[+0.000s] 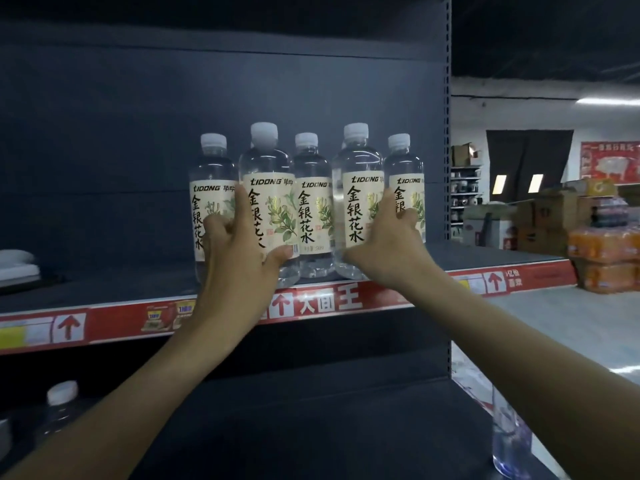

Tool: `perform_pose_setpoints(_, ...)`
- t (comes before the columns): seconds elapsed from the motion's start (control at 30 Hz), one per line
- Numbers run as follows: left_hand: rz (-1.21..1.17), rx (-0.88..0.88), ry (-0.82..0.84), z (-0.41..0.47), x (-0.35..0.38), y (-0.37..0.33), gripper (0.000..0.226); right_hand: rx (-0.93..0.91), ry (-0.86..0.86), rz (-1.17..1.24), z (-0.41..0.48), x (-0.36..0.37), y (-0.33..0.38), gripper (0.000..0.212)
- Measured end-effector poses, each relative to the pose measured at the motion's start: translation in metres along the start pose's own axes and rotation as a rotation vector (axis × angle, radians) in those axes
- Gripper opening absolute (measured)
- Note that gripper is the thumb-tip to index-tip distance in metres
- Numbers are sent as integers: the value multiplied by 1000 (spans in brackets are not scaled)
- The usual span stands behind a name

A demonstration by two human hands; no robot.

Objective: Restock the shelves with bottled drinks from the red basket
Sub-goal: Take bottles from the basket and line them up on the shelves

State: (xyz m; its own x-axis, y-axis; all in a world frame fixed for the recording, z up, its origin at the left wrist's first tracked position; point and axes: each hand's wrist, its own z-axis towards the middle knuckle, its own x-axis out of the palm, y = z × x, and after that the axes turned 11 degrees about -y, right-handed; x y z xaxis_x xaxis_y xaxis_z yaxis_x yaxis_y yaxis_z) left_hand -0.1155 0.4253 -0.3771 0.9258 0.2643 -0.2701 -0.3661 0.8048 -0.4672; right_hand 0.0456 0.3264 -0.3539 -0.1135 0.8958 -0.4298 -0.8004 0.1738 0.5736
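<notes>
Bottle labels read LIDONG — 金银花水.

Dark shelf, red-edged; labelled bottles upright.

Bottles: clear, colourless; caps white; labels cream, black characters, green leaf print.
Shelf: dark slate grey; edge strip red, white panels with red arrows, a yellow tag.
Drink packs, 3 o'clock: orange.
Boxes, 3 o'clock: brown.
Poster, 2 o'clock: red, pink pig.
</notes>
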Motion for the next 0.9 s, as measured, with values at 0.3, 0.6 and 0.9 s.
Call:
perform_pose_setpoints(0.3, 66, 5, 26, 1, 2, 4, 100, -51, -99, 64, -3, 11, -10, 77)
perform_pose_setpoints(0.6, 172, 39, 85, -6, -3, -3, 96, -27, -57, 37, -25, 6, -10, 84)
perform_pose_setpoints(0.9, 436, 375, 216, -130, -8, -18, 74, -203, 79, -402, -138, -42, -58, 73)
